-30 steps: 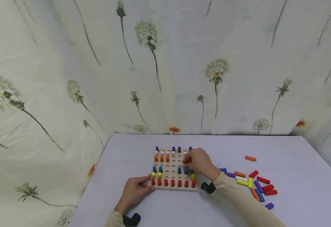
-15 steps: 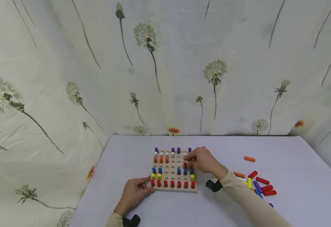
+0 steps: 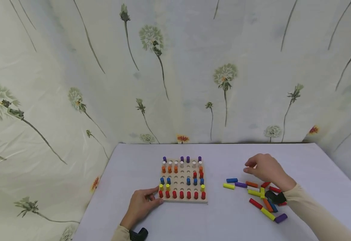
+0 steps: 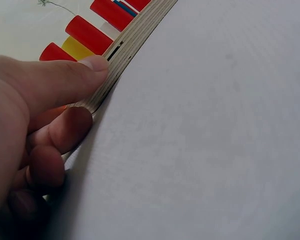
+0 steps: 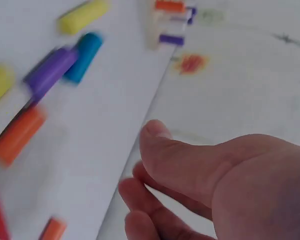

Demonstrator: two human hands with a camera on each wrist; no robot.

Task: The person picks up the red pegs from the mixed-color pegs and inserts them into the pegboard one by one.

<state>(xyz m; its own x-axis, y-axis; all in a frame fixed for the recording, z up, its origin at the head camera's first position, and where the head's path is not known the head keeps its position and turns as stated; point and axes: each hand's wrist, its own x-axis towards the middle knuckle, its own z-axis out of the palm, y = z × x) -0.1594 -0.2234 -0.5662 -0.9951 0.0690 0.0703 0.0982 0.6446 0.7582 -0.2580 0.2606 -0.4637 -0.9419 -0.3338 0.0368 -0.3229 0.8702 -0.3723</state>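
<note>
While the left hand (image 3: 142, 202) grips the near-left corner of a wooden pegboard (image 3: 179, 180), the right hand (image 3: 267, 168), grasping nothing, hangs by loose pegs (image 3: 254, 193) at right, likely light, stiff, prone to roll and best pinched mid-barrel.

A pale wooden pegboard (image 3: 183, 201) lay flat, partly filled with upright coloured pegs (image 3: 181, 194), with loose pegs (image 3: 255, 193) scattered to its right.

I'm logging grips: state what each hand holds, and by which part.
The left hand holds the pegboard by its near left corner, thumb on the near edge. The right hand holds nothing that shows.
</note>
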